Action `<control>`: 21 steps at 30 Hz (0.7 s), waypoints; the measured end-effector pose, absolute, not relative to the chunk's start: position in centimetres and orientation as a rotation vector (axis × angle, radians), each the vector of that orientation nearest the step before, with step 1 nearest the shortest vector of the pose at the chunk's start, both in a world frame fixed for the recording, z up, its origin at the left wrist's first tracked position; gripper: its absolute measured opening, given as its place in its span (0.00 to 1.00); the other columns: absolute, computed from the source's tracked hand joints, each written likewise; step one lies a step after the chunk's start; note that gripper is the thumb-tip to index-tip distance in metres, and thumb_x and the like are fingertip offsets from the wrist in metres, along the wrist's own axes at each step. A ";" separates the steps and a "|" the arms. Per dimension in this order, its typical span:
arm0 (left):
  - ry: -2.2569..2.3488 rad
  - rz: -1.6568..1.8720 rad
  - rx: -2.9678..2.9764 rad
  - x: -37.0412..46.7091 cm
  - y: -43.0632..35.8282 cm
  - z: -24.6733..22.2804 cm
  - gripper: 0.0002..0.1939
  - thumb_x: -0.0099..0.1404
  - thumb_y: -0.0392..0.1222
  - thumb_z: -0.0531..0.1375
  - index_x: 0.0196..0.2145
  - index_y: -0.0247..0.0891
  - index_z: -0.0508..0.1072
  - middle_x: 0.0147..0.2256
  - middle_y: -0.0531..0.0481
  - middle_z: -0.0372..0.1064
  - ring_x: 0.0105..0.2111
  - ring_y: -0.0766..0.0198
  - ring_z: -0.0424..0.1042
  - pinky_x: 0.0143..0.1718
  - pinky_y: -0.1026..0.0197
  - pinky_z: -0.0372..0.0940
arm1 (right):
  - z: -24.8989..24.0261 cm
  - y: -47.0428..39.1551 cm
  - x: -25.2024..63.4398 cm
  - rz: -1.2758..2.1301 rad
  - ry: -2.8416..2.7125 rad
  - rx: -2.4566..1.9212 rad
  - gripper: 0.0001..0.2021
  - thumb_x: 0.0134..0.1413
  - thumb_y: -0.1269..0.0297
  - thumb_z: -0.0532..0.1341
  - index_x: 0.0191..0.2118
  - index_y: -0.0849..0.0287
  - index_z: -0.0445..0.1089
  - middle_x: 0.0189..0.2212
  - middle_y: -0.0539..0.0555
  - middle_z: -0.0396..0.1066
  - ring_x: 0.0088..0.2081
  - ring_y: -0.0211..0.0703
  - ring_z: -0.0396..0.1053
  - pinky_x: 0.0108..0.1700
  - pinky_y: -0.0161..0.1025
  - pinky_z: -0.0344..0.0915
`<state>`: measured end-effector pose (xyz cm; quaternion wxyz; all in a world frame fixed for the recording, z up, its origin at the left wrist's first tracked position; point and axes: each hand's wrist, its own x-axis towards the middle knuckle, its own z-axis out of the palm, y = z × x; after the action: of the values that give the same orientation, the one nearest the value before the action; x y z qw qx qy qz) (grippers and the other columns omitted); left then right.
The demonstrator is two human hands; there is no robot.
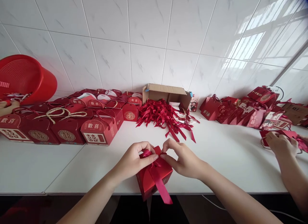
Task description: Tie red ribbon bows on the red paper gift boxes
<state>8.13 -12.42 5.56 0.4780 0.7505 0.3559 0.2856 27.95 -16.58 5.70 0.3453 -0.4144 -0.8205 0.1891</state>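
Observation:
A red gift box stands at the table's front edge, its near corner jutting past the edge. Crimson ribbon is looped on top, and one tail hangs down the front of the box. My left hand pinches the ribbon between thumb and fingers at the left of the bow. From the right, my right hand pinches another part of the ribbon close to the box top. The exact shape of the bow is partly hidden behind my fingers.
Behind lies a heap of red ribbons spilling from a cardboard box. Rows of red boxes fill the left, below a red basket. More boxes stand right. Another person's hands handle a red box there; a hand shows far left.

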 end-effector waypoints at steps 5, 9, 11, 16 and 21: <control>0.834 0.679 1.775 8.1 -12.3 5.5 0.18 0.58 0.44 0.62 0.21 0.39 0.55 0.32 0.51 0.70 0.36 0.61 0.70 0.37 0.61 0.62 | 5.1 -16.1 27.5 0.588 -1.901 -1.152 0.09 0.51 0.72 0.57 0.31 0.55 0.54 0.28 0.48 0.63 0.29 0.37 0.60 0.33 0.37 0.59; 0.862 0.680 1.821 7.8 -12.2 5.3 0.16 0.57 0.42 0.63 0.22 0.40 0.58 0.31 0.50 0.72 0.44 0.56 0.70 0.42 0.59 0.62 | 4.7 -15.7 27.9 0.751 -1.708 -1.191 0.12 0.51 0.69 0.60 0.29 0.55 0.51 0.27 0.48 0.66 0.31 0.39 0.62 0.34 0.38 0.58; 0.864 0.669 1.848 7.7 -12.2 5.3 0.14 0.57 0.42 0.63 0.23 0.40 0.60 0.27 0.51 0.72 0.47 0.55 0.68 0.45 0.58 0.61 | 4.6 -15.6 28.2 0.864 -1.628 -1.185 0.15 0.51 0.67 0.61 0.29 0.54 0.49 0.27 0.48 0.69 0.30 0.39 0.63 0.33 0.37 0.57; 0.852 0.633 1.902 7.3 -12.4 5.5 0.09 0.55 0.43 0.65 0.29 0.39 0.67 0.38 0.49 0.73 0.45 0.56 0.70 0.46 0.58 0.61 | 4.6 -15.6 28.7 0.961 -1.631 -1.120 0.13 0.53 0.64 0.61 0.32 0.55 0.52 0.27 0.48 0.69 0.31 0.39 0.65 0.35 0.38 0.59; 0.832 0.622 1.926 7.0 -12.6 5.7 0.09 0.59 0.45 0.62 0.32 0.39 0.69 0.36 0.51 0.72 0.39 0.59 0.71 0.44 0.58 0.63 | 4.9 -15.8 28.9 1.009 -1.637 -1.074 0.09 0.55 0.63 0.61 0.37 0.56 0.58 0.30 0.49 0.68 0.32 0.39 0.65 0.37 0.40 0.61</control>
<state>7.02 -12.56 5.72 0.4590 0.7820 0.3377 0.2525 28.88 -15.80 4.88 0.4527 -0.4348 -0.6627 0.4084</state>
